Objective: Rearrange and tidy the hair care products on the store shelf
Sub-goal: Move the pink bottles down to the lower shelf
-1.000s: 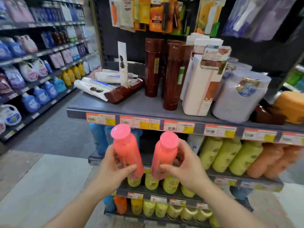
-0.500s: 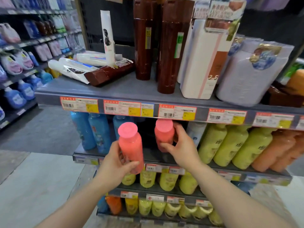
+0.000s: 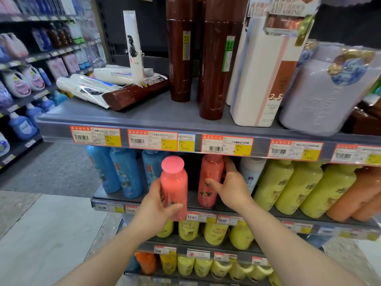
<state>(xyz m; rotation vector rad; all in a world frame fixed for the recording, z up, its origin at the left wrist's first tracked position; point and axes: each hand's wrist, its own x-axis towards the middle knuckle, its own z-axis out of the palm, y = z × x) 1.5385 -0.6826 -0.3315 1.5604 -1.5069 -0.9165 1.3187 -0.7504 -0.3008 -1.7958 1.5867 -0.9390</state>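
Pink bottle stands upright on the shelf, gripped by the right hand. Left hand clasps a second bottle upright, just left of the gap.

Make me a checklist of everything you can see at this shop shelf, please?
Surface: grey second shelf, with a gap between the blue bottles and the white bottle.
Job's things: one pink bottle stands in that gap; another pink bottle is held in front of the shelf.
Clutter: white tubes and a brown bottle lie flat on the top shelf.
Hands: left hand grips the front bottle; right hand holds the shelved one.
Cables: nothing seen.
Surroundings: yellow bottles, price tags, detergent aisle.
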